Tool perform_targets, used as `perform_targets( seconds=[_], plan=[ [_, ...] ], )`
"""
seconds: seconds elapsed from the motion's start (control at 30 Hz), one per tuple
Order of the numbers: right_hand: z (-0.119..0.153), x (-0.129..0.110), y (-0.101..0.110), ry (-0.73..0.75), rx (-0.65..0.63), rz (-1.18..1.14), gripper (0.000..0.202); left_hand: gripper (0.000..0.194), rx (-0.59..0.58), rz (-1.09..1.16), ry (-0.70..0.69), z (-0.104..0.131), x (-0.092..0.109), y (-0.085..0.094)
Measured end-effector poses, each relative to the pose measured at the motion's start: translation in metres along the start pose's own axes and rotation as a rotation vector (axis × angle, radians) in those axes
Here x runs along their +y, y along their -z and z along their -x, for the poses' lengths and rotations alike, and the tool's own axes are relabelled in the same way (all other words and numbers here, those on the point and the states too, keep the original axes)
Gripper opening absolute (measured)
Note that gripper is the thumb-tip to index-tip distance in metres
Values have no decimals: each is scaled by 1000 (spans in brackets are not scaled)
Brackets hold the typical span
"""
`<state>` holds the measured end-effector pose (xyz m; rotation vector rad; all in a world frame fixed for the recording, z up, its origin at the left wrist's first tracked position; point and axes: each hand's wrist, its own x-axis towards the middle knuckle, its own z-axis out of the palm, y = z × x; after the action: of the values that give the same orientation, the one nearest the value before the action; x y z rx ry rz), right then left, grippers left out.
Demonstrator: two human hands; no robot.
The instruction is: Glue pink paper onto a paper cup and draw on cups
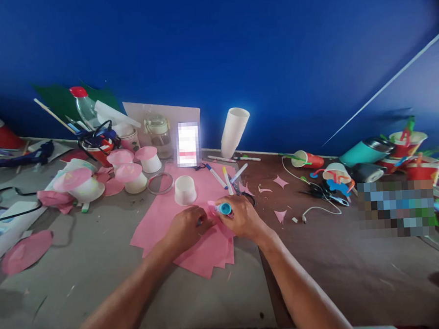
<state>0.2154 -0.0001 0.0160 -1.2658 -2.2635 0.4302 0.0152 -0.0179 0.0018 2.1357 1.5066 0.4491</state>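
Teal-ended tube (225,209) is gripped in right hand (243,217); left hand (188,227) is curled, contents unclear. White paper cup (185,191) could be toppled if brushed by its knuckles.

The right hand (240,215) partly hides the blue-ended tube (225,209); pixelation blurs the screen (188,144).

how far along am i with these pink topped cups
Done, by the look of it: several white paper cups with pink paper tops stand at the left. In hand: the right hand grips a blue-ended tube over pink paper sheets, the left hand beside it. Probably left: the single bare white cup; whether the tall white cup stack counts, I can't tell.
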Motion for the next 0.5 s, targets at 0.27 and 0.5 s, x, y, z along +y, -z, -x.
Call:
perform_targets(
  seconds=[0.27,0.5],
  plan=[
    [-4,9,-9,41,74,-129,15,29,52,17,6,-1,-3,-2],
    [-10,6,-14,11,77,-173,14,28,88,56,32,1,-3,-7]
  ],
)
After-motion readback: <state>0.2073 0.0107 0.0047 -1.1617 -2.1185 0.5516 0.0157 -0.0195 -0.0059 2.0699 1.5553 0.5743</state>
